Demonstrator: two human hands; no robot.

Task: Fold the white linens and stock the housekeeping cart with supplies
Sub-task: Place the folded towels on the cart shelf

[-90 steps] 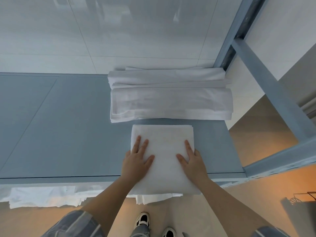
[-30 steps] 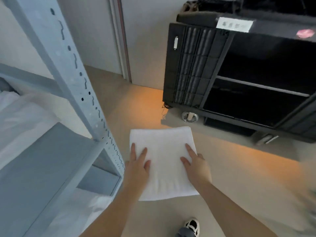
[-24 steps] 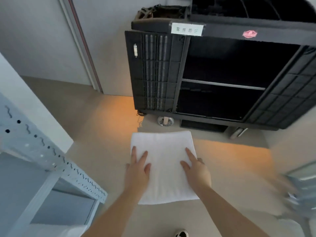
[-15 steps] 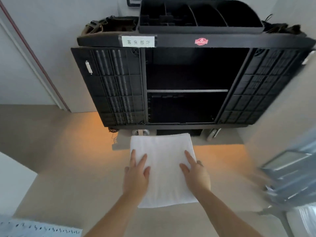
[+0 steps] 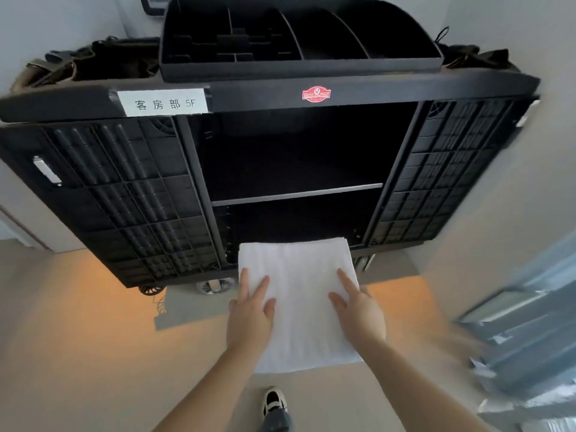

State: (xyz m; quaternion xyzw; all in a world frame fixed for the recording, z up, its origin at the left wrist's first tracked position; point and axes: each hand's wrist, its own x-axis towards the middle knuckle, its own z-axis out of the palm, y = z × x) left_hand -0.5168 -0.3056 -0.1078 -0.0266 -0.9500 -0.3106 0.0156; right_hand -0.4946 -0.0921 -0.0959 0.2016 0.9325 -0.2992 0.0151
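A folded white linen (image 5: 299, 307) hangs level in the air in front of the black housekeeping cart (image 5: 131, 188). My left hand (image 5: 249, 313) holds its left side and my right hand (image 5: 358, 310) its right side. On each hand some fingers lie straight on top, while the rest are hidden beneath the cloth. The linen's far edge reaches the mouth of the cart's lower open compartment (image 5: 296, 219). The upper shelf (image 5: 296, 157) above the grey shelf edge is dark and looks bare.
A black divided caddy (image 5: 299, 42) sits on the cart's top, with dark bags at both ends. The cart's two ribbed doors stand open to either side. A blue-grey metal rack (image 5: 530, 338) is blurred at the right. My shoe (image 5: 274, 400) is on the beige floor below.
The folded linen left the blue shelf in both hands. The view swung right from the rack to the cart, and the cart is now closer, with the linen's far edge at its lower compartment.
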